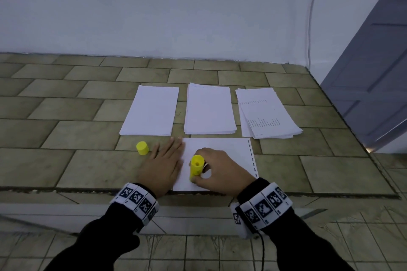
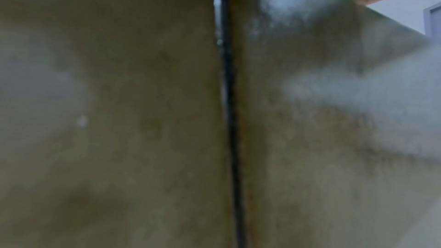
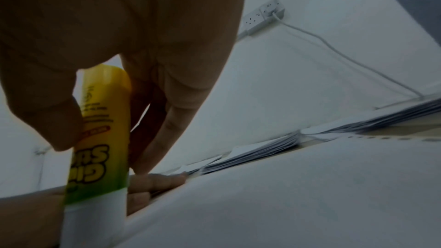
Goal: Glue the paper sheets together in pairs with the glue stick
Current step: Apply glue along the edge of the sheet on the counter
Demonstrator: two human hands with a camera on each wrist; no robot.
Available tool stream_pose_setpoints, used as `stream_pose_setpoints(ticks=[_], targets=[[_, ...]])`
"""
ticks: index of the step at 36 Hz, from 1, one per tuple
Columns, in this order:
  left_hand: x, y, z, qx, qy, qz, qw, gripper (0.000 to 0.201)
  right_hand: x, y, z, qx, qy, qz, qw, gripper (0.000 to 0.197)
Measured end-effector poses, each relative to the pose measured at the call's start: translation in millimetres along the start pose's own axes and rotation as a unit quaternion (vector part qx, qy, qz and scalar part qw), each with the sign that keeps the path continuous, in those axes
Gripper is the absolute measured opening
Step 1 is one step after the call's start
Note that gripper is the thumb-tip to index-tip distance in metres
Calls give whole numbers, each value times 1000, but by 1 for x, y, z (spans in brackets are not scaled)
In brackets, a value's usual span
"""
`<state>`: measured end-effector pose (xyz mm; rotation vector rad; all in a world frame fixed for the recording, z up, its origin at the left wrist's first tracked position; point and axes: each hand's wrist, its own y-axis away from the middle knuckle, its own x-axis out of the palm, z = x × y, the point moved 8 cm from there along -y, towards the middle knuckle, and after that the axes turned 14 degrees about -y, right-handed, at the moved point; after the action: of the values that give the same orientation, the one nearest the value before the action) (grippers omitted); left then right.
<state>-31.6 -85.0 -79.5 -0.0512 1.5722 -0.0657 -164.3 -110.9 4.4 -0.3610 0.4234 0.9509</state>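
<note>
The right hand [image 1: 217, 170] grips the yellow glue stick [image 1: 196, 167], its tip down on a paper sheet [image 1: 229, 152] at the tiled floor's [image 1: 66, 99] near edge. The left hand [image 1: 164, 166] lies flat, fingers straight, pressing the sheet's left edge. The yellow cap [image 1: 142, 148] stands just left of it; three paper stacks [image 1: 209, 110] lie beyond.
</note>
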Motion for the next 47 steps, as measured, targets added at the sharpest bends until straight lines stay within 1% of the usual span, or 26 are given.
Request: stream_pose_setpoints(ticks=[2,6,9,13,15,18,20,22,25,27,29,31,33,34,36,38,41,43,45,47], targets=[[-1,-1,-1,-5,-10,-7,1000,87,-14,9,-10,15,-8,-8,1000,20],[-1,0,-1,-10,-13,-11,1000,69,-46,32,-21,24,-31,-32,999,10],[-2,0,-1,-10,-11,-10,1000,69,-67,50,-25,19,-17,-46,999,7],[0,-1,0,-12,-10,-10,1000,68,-94,71,-38,56,11,-93,994,14],[1,-1,0,-12,-14,-15,1000,65,-103,79,-45,76,29,-119,989,13],[2,-1,2,-14,-32,-28,999,59,-107,83,-49,97,49,-129,986,16],[2,-1,2,-14,-43,-38,998,56,-106,79,-43,85,55,-130,986,17],[1,-2,1,-9,-51,-46,998,55,-98,71,-34,56,38,-116,991,15],[2,-1,1,-6,-43,-40,998,55,-74,52,-23,8,3,-61,998,13],[4,-1,2,-9,-33,-31,999,57,-55,36,-17,4,-2,-35,999,15],[4,-1,2,-10,-35,-24,999,60,-36,21,-10,4,-6,-12,1000,22],[4,-1,2,-6,-33,-20,999,69,-16,9,-2,-5,2,17,1000,27],[3,0,2,2,-24,-22,999,76,0,0,4,-13,5,45,999,27],[3,1,2,6,-20,-23,1000,75,6,-4,5,-16,11,55,998,27],[3,1,2,17,-21,-22,999,64,14,-9,4,-12,23,72,997,26],[5,1,2,25,-34,-30,999,54,16,-14,2,-5,32,79,996,25],[6,-1,3,19,-46,-33,998,52,12,-23,2,-6,42,80,996,22],[3,-1,1,19,-52,-26,998,52,6,-30,3,-7,43,74,996,21],[0,0,-1,25,-61,-17,998,60,-1,-39,1,-3,44,65,997,21],[-1,0,-2,27,-67,-18,997,58,-8,-50,-4,16,50,51,997,23]])
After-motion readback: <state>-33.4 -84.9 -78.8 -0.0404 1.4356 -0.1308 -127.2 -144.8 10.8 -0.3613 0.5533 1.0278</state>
